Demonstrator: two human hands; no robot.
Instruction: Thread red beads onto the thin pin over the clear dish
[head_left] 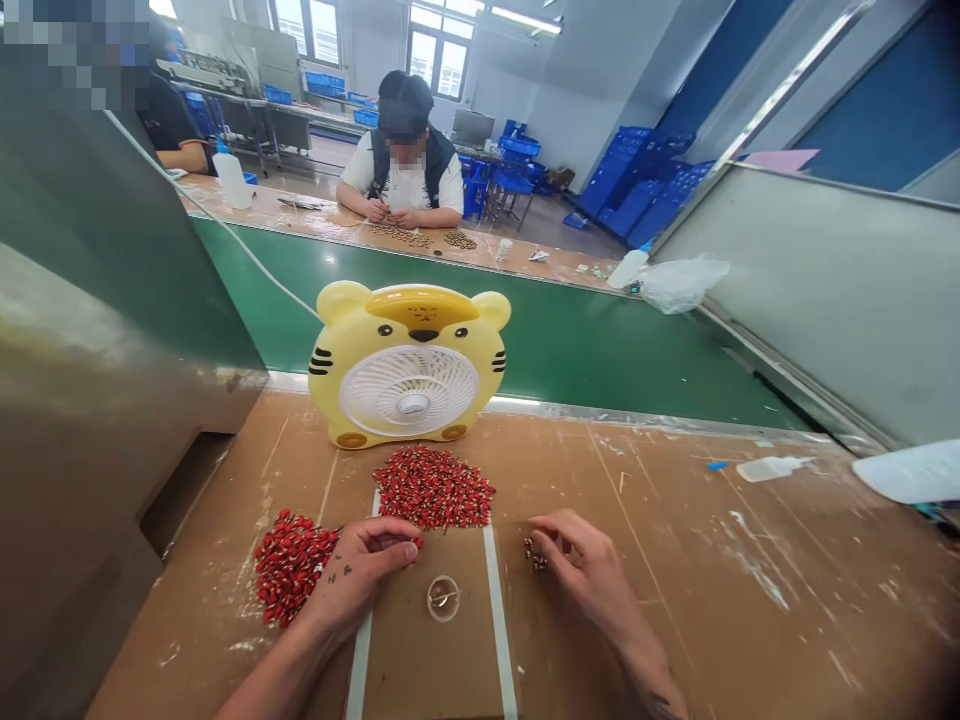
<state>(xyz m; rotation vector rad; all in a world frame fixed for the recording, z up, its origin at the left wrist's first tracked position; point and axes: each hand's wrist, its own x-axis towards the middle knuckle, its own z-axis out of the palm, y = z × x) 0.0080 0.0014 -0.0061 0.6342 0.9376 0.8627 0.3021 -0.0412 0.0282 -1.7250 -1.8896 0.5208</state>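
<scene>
A cardboard-topped desk (660, 560), scuffed with white marks, fills the lower part of the frame, and a green panel (525, 350) rises behind it. A yellow tiger-shaped fan (409, 365) stands at the panel's foot, facing the person. On the right of the desk lie a white squeeze bottle (772, 468) and a sheet of white paper (911, 472). Beyond the panel, a co-worker (401, 150) sits at a second desk, hands together over small piles of pieces. Stacks of blue crates (637, 190) stand on the floor at upper right, and windows (442, 60) line the far wall.

Two heaps of small red beaded pieces lie on the desk: an upper heap (433, 487) just below the fan and a left heap (292, 565) beside the left hand (360, 570). The left hand is curled, its fingertips at the lower edge of the upper heap; whether it grips a piece is too small to tell. The right hand (581, 570) is open, fingers loosely curved, just beside a few small brown pieces (535, 553). Between the hands, a small clear round dish (443, 598) sits on a cardboard board (420, 650) edged with white strips.
</scene>
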